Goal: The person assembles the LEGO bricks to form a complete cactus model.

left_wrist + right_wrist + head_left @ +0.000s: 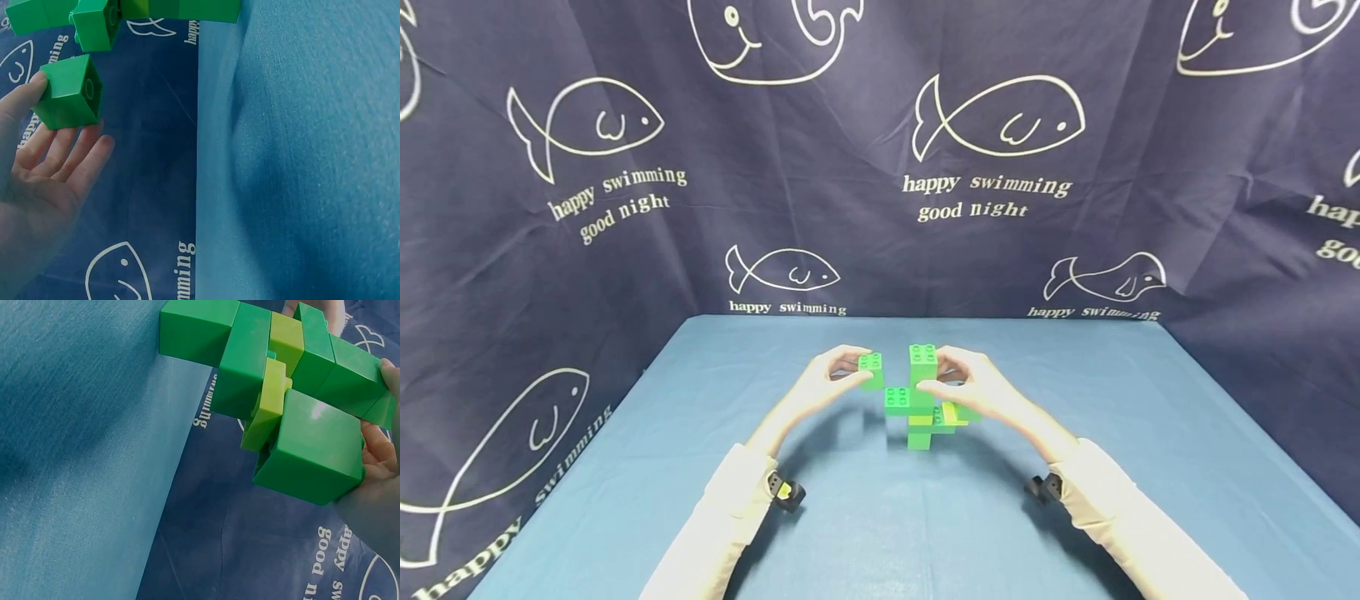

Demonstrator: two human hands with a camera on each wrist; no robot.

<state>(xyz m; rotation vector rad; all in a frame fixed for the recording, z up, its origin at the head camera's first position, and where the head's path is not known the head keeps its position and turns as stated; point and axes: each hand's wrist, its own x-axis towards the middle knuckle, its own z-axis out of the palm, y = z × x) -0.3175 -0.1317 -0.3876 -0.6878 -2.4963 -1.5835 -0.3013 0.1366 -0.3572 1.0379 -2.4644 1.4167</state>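
Between thumb and fingers, my left hand (pixel 825 384) pinches a loose green toy brick (pixel 872 372), held a little left of the stack. In the left wrist view that same green brick (pixel 70 92) shows its hollow underside. My right hand (pixel 973 383) grips the upper part of a brick stack (pixel 920 398) of green and yellow-green bricks. One green brick juts left from the stack with bare studs. On the right side, the right wrist view shows a thin yellow-green brick (pixel 267 406) with a large green brick (pixel 312 447) attached. The two hands' bricks are apart.
A blue cloth covers the table (pixel 917 517). Behind and beside it hangs a dark curtain (pixel 865 217) printed with fish and lettering. Each wrist wears a small black camera, one at the left wrist (pixel 786 492) and one at the right (pixel 1043 489).
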